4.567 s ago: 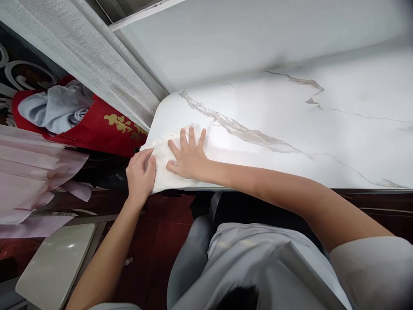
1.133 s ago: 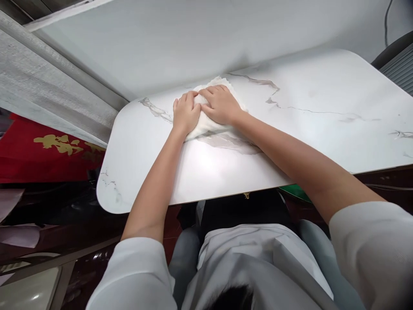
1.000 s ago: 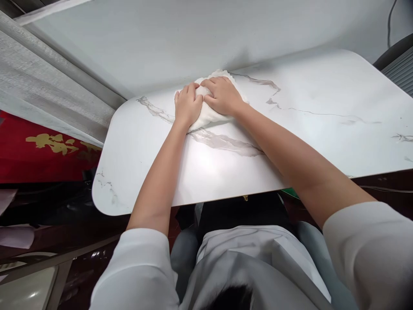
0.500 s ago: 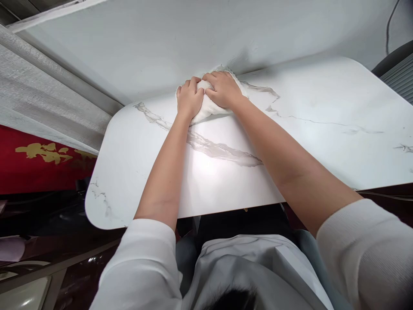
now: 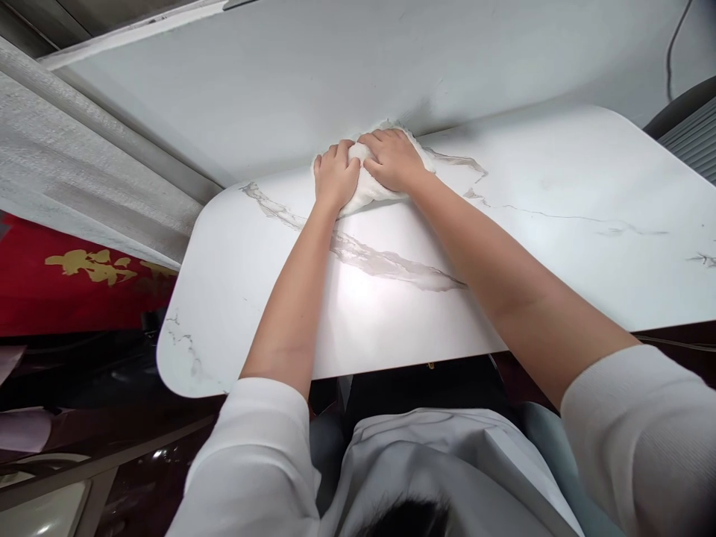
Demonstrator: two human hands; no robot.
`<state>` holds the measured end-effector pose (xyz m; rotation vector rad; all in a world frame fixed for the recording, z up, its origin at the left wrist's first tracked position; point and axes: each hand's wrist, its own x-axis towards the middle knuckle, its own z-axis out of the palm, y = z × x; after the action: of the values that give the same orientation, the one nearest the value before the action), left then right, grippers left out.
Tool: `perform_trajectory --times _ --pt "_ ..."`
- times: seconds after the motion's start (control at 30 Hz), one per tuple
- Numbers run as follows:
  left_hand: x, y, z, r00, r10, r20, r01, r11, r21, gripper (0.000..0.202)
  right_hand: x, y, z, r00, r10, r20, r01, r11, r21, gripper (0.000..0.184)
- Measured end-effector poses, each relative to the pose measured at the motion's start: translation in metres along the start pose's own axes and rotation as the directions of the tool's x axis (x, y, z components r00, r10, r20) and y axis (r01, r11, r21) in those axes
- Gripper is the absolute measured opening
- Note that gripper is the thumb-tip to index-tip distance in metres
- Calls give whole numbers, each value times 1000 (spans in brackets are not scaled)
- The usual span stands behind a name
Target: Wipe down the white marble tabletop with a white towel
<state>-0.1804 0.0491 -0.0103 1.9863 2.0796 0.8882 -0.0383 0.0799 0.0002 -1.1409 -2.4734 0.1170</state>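
A white, fluffy cloth (image 5: 372, 192) lies bunched at the far edge of the marbled white table (image 5: 403, 328), close against the wall. My left hand (image 5: 337, 175) presses on its left part, with the fingers curled over it. On the right part rests my right hand (image 5: 393, 158), fingers bent over the cloth and thumb pointing toward the left hand. Between the two thumbs a patch of the cloth shows. The palms hide the rest of it. Both forearms stretch across the table.
Behind the table rises a pale wall (image 5: 335, 67). A grey-white curtain (image 5: 101, 149) hangs at the left, above a red cloth with gold figures (image 5: 89, 283). At the right edge stands a dark-rimmed, ribbed grey object (image 5: 688, 134). The table's rounded left corner (image 5: 184, 373) is near.
The whole view has shifted slightly, so the table sits a little farther right in the picture. Both hands stay on the cloth at nearly the same place.
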Motion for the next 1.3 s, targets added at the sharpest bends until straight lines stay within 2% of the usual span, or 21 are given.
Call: perform_trajectory --times 0.23,0.5,0.6,0.8,0.97,1.1,1.3 --pt "-28 17 -3 1000 8 29 -9 999 46 42 -25 -3 0 1000 6 3 -6 999 -34 43" --pt "-94 49 -12 999 -15 50 10 993 114 47 -81 -15 -13 997 -78 23 79 997 -21 49" --pt "-123 62 -17 998 -2 65 -8 990 143 48 -109 -22 -22 993 -121 4 121 992 -19 49" --pt "-193 90 -27 993 51 108 -70 979 189 48 -184 -43 -45 979 -204 17 204 969 -142 56" --pt "-240 116 -31 978 123 167 -150 976 160 49 -243 -54 -65 984 -179 21 180 975 -127 57" --pt "-250 134 -24 962 196 190 -228 959 168 49 -270 -53 -80 992 -122 34 126 976 -179 56" --pt "-239 154 -11 932 234 276 -289 941 176 52 -282 -38 -92 997 -72 14 73 967 -242 54"
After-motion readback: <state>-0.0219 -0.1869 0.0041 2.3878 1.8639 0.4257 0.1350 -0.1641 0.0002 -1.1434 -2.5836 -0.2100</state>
